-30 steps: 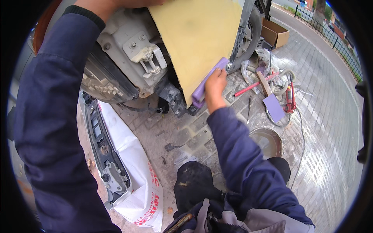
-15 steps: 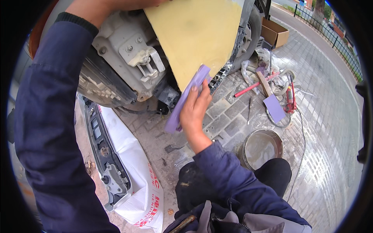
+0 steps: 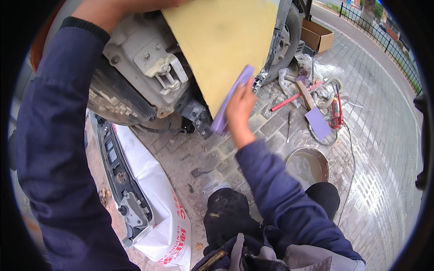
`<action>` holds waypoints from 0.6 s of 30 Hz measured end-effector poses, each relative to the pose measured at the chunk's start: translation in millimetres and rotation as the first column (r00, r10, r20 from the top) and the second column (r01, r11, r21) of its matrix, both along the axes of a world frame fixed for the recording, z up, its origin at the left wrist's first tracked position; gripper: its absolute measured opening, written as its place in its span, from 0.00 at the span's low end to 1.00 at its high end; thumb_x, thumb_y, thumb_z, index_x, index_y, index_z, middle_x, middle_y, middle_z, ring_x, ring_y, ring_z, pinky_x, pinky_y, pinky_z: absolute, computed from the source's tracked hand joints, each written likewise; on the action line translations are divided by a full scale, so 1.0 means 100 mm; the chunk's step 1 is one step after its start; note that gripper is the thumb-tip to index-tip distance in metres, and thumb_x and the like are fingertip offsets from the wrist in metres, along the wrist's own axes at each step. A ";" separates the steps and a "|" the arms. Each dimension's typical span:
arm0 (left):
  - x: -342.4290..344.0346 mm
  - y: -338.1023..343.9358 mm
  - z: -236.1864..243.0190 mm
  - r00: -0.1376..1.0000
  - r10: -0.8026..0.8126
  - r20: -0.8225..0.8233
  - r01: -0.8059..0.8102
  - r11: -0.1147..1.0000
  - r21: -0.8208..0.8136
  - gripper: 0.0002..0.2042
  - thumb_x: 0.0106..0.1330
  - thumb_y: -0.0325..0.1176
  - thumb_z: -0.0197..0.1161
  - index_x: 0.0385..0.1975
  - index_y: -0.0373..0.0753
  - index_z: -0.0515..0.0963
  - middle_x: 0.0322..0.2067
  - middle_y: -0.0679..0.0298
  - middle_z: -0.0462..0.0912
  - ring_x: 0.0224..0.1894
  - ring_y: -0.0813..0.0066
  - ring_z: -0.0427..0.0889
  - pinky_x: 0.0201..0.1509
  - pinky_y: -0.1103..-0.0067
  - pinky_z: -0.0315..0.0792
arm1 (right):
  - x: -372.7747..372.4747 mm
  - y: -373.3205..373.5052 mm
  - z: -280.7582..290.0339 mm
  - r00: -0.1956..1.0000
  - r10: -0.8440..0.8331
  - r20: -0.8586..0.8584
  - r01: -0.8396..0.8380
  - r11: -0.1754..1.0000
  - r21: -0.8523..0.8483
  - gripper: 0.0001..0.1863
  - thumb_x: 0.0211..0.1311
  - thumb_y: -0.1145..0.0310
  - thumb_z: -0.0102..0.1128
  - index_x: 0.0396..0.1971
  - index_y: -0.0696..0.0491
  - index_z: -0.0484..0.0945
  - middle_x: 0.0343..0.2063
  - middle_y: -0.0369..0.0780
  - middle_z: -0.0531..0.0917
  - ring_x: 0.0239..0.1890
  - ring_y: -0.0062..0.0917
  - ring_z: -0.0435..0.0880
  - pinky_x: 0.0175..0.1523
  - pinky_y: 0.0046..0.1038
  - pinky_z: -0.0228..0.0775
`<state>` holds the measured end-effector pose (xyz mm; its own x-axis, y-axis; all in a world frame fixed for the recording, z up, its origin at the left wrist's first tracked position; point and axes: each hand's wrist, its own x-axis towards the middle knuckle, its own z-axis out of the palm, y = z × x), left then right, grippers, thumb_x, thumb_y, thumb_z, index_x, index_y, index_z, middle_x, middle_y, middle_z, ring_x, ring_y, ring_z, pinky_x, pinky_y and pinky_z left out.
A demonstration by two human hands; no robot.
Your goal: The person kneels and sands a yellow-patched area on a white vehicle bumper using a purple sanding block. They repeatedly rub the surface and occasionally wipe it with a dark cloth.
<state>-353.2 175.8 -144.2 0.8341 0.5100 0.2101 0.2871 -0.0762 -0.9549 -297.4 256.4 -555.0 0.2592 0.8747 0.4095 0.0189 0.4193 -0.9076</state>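
Note:
My right hand is closed round a long purple sanding block. The block stands tilted along the lower right part of a yellow-coated vehicle panel, against its surface. My left arm reaches up the left side, and my left hand is at the panel's upper left edge. The top of the picture cuts off its fingers, so their grip is hidden. Left of the panel a grey metal bracket and black parts of the vehicle show.
On the paving at right lie a purple sheet, a red bar, a red pump-like tool and plastic wrap. Near my knee stands a bucket of cloudy water. A black vehicle part rests on a white bag at left.
My right hand has moved up and to the right with the sanding block, along the panel's lower edge. My left arm has barely moved.

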 end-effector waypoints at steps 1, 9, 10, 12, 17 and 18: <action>0.00 0.00 -0.01 0.999 -0.028 0.024 0.028 1.000 0.004 0.10 0.62 0.38 0.76 0.40 0.41 0.90 0.57 0.59 0.86 0.67 0.61 0.80 0.76 0.61 0.71 | -0.01 0.08 -0.03 0.998 0.032 -0.057 -0.037 0.995 -0.089 0.24 0.81 0.70 0.56 0.64 0.75 0.79 0.19 0.55 0.80 0.21 0.46 0.79 0.32 0.46 0.69; -0.03 0.02 0.00 1.000 -0.006 0.030 0.006 1.000 -0.008 0.12 0.63 0.38 0.76 0.42 0.42 0.91 0.58 0.60 0.86 0.68 0.61 0.80 0.77 0.62 0.71 | -0.10 -0.11 -0.21 0.998 0.024 -0.055 -0.017 0.992 0.124 0.26 0.81 0.69 0.58 0.72 0.67 0.77 0.22 0.54 0.80 0.27 0.45 0.83 0.38 0.49 0.71; -0.03 0.02 -0.01 1.000 -0.006 0.027 0.006 1.000 0.000 0.12 0.63 0.39 0.76 0.43 0.42 0.91 0.58 0.60 0.86 0.68 0.61 0.80 0.77 0.61 0.71 | -0.07 -0.05 -0.20 0.999 0.020 0.032 -0.022 0.997 0.078 0.26 0.81 0.69 0.58 0.72 0.67 0.77 0.22 0.54 0.81 0.27 0.45 0.83 0.38 0.48 0.72; -0.03 0.01 -0.02 1.000 -0.004 0.031 0.005 1.000 -0.006 0.12 0.63 0.39 0.76 0.42 0.42 0.91 0.58 0.60 0.86 0.68 0.62 0.80 0.77 0.61 0.71 | -0.02 0.10 -0.19 0.998 0.007 0.062 -0.008 1.000 0.017 0.26 0.81 0.68 0.57 0.72 0.67 0.77 0.22 0.55 0.82 0.26 0.46 0.83 0.37 0.47 0.74; -0.01 -0.01 0.02 0.999 -0.021 0.046 0.023 0.999 -0.047 0.11 0.63 0.39 0.76 0.41 0.43 0.90 0.58 0.60 0.86 0.68 0.62 0.79 0.77 0.61 0.70 | 0.00 0.00 -0.22 0.996 0.089 0.017 -0.088 0.996 -0.030 0.26 0.82 0.67 0.56 0.70 0.69 0.77 0.22 0.56 0.83 0.23 0.43 0.83 0.32 0.48 0.70; -0.01 -0.01 0.02 0.999 -0.017 0.037 0.019 0.999 -0.038 0.11 0.63 0.40 0.76 0.41 0.43 0.90 0.58 0.60 0.86 0.68 0.62 0.79 0.77 0.61 0.70 | 0.01 -0.07 -0.23 0.985 0.145 0.099 -0.140 0.989 -0.049 0.26 0.82 0.66 0.56 0.70 0.69 0.77 0.22 0.55 0.82 0.23 0.42 0.84 0.33 0.48 0.70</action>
